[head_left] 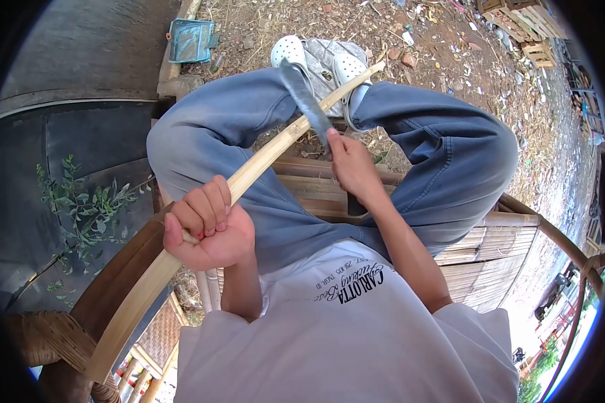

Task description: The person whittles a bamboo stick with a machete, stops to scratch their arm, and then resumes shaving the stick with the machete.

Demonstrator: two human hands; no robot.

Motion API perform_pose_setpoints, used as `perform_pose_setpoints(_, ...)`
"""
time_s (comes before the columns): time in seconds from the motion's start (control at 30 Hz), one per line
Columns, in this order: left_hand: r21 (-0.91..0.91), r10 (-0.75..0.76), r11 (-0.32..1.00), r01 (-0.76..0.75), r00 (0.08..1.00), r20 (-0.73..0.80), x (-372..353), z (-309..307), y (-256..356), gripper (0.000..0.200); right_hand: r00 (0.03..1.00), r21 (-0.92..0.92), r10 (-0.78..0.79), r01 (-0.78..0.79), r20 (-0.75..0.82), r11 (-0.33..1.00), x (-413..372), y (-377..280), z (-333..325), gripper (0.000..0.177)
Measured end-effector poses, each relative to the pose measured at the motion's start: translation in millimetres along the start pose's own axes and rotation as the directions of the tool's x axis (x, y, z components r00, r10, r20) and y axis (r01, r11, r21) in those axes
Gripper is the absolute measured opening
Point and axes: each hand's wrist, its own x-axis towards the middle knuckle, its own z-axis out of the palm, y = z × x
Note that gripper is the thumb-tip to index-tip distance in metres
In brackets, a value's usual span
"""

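Shaving, apparently: left hand [215, 235] clamped wood strip [265, 156], right hand [353, 166], apart, held knife [304, 101] across it; next stroke likely required steady angle.

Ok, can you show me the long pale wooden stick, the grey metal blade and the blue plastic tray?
Long pale wooden stick [265, 156]: head view, its upper half.
Grey metal blade [304, 101]: head view, its flat side.
Blue plastic tray [191, 44]: head view, inside bottom.

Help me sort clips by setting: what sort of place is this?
Probably an outdoor yard: the ground is earth strewn with dry scraps and litter, slatted wooden crates sit off to the right, and there is what looks like a bamboo bench.
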Motion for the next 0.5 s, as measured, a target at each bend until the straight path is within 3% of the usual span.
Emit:
perform_pose_setpoints(0.1,0.016,-0.017,1.0,0.016,0.998,0.058,0.5,0.3,0.0,0.044,0.996,0.023,0.052,-0.05,-0.067,0.998,5.5,-0.6,-2.1,0.058)
perform_pose_setpoints(0.17,0.012,-0.017,1.0,0.016,0.999,0.04,3.8,3.6,4.0,0.044,0.996,-0.014,-0.078,0.079,0.031,0.997,-21.8,-15.7,11.2,0.059)
perform_pose_setpoints(0.23,0.001,-0.007,1.0,0.007,0.999,0.047,8.2,5.3,5.4,0.045,0.994,-0.073,-0.103,0.105,0.027,0.992,-4.6,-7.6,4.4,0.06)
perform_pose_setpoints(0.33,0.015,-0.011,1.0,0.011,1.0,0.02,10.3,5.1,2.3,0.046,0.986,-0.114,-0.101,0.086,-0.131,0.99,8.1,-6.1,-5.9,0.055)
perform_pose_setpoints(0.47,0.017,-0.026,1.0,0.026,0.999,-0.026,8.8,5.3,3.3,0.047,0.985,-0.096,-0.173,0.172,-0.006,0.98,-21.2,-24.2,11.8,0.057)
perform_pose_setpoints(0.5,0.013,-0.043,0.999,0.043,0.999,-0.008,13.2,6.5,1.6,0.047,0.987,-0.135,-0.142,0.132,-0.069,0.982,-15.3,-26.9,7.7,0.056)
